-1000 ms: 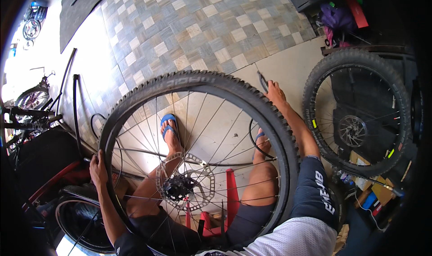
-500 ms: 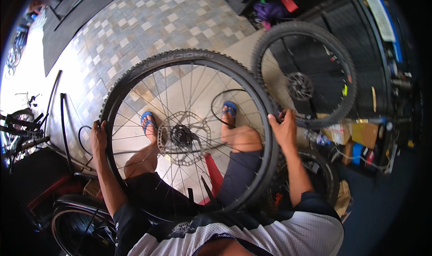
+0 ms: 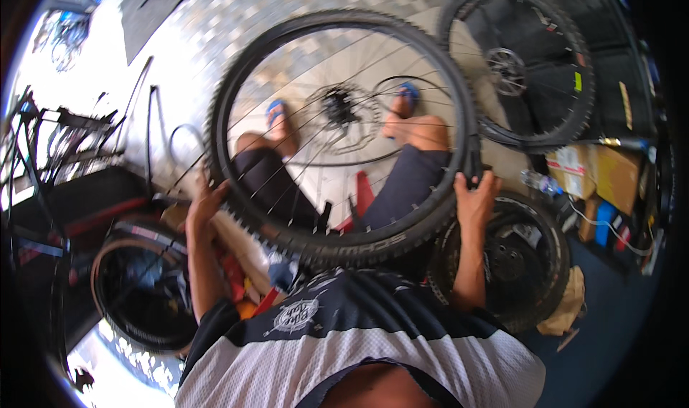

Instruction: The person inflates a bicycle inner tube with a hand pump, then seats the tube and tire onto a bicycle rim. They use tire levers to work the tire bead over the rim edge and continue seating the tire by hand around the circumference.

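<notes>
A bicycle wheel (image 3: pixel 352 251) with a knobby black tyre is held in front of me, above my legs. Thin spokes run to its hub (image 3: pixel 339 105), which carries a large disc rotor, blurred by motion. On the left side of the tyre my left hand (image 3: pixel 206 198) is closed at its edge. My right hand (image 3: pixel 476 193) grips the opposite side, with thumb and fingers about the tyre. Whether the tyre sits fully on the rim all the way round, I cannot tell. Through the spokes show my feet in blue flip-flops and a thin black hose or cable (image 3: pixel 344 165) on the floor.
A second wheel (image 3: pixel 585 92) with a disc rotor leans at the far right. More wheels lie close by, one (image 3: pixel 556 264) beside my right forearm and another (image 3: pixel 100 286) at near left. Cardboard boxes (image 3: pixel 616 171) and a plastic bottle (image 3: pixel 540 183) are at right; bicycle parts (image 3: pixel 72 121) stand at left.
The wheel has shifted up and right in the view, along with the surroundings, and its near edge now shows above my shirt. Both hands remain on its sides.
</notes>
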A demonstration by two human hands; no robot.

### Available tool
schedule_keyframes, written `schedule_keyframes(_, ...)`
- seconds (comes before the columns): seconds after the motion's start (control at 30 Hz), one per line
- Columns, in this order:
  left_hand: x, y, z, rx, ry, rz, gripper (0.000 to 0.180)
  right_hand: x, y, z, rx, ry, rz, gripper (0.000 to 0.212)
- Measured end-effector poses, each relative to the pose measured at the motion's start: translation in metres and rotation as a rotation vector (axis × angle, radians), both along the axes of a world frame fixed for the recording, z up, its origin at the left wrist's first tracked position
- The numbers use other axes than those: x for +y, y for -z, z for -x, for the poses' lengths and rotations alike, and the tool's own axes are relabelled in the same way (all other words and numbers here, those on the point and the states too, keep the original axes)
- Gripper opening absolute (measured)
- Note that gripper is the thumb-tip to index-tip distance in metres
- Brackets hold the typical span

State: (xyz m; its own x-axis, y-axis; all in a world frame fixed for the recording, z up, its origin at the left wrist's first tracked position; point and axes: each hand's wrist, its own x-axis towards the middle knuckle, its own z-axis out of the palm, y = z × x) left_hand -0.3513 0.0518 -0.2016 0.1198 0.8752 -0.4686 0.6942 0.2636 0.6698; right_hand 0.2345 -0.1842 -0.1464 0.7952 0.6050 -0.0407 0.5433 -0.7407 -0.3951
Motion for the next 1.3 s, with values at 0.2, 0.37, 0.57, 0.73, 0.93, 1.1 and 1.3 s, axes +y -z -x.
schedule_keyframes(0.2, -0.075, -0.069, -0.058, 0.254, 0.15, -0.094, 0.136, -0.006, -0.02, 0.033, -0.266, -0.303, 0.039, 0.035)
schedule_keyframes(0.37, -0.092, -0.112, -0.104, 0.526, 0.429, -0.183, 0.144, -0.007, -0.031, 0.044, -0.193, -0.559, -0.053, 0.033)
schedule_keyframes(0.57, -0.083, -0.122, -0.148, 0.331, 0.936, -0.352, 0.13, -0.007, -0.025, 0.05, 0.127, -0.918, -0.262, 0.032)
schedule_keyframes(0.73, -0.072, -0.111, -0.153, 0.03, 1.235, -0.231, 0.075, -0.011, -0.022, 0.056, 0.212, -1.056, -0.167, 0.03)
schedule_keyframes(0.93, -0.079, -0.091, -0.149, -0.078, 1.251, -0.163, 0.038, 0.012, -0.034, 0.055, 0.29, -1.242, -0.018, 0.055)
schedule_keyframes(1.1, -0.094, -0.091, -0.155, 0.036, 1.222, -0.149, 0.043, 0.04, -0.04, 0.068, 0.494, -1.218, 0.378, 0.072)
schedule_keyframes(1.3, -0.11, -0.095, -0.168, 0.175, 1.111, -0.097, 0.054, 0.028, -0.036, 0.084, 0.436, -1.153, 0.32, 0.073)
